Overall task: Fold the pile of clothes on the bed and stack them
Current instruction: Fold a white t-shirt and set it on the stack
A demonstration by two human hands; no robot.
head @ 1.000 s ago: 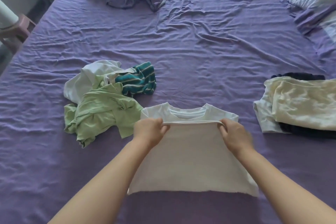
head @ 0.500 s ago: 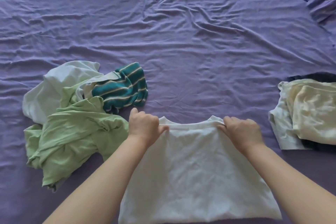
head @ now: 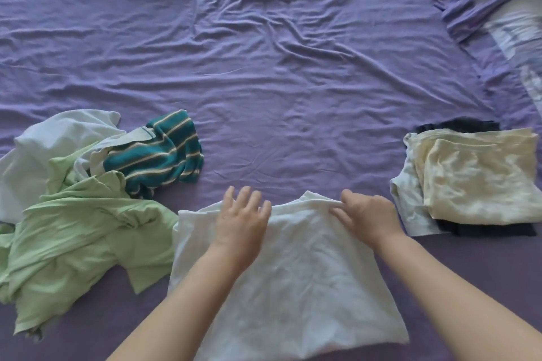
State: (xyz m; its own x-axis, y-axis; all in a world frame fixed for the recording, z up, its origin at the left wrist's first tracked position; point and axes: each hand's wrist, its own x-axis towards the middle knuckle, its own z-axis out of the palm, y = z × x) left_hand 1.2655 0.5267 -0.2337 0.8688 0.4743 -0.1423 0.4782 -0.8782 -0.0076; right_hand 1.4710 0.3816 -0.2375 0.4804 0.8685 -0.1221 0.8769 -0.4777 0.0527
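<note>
Bottom half of white shirt (head: 293,278) now doubled up over the collar, which showed a second ago. Left hand (head: 242,224) since let go, spread flat above the fold; right hand (head: 366,215) still pinching the top edge. Fold looks near done, ready for the stack (head: 475,182) at right on the bed (head: 264,67). Unfolded pile (head: 88,199) waiting at left. No containers in view.
</note>
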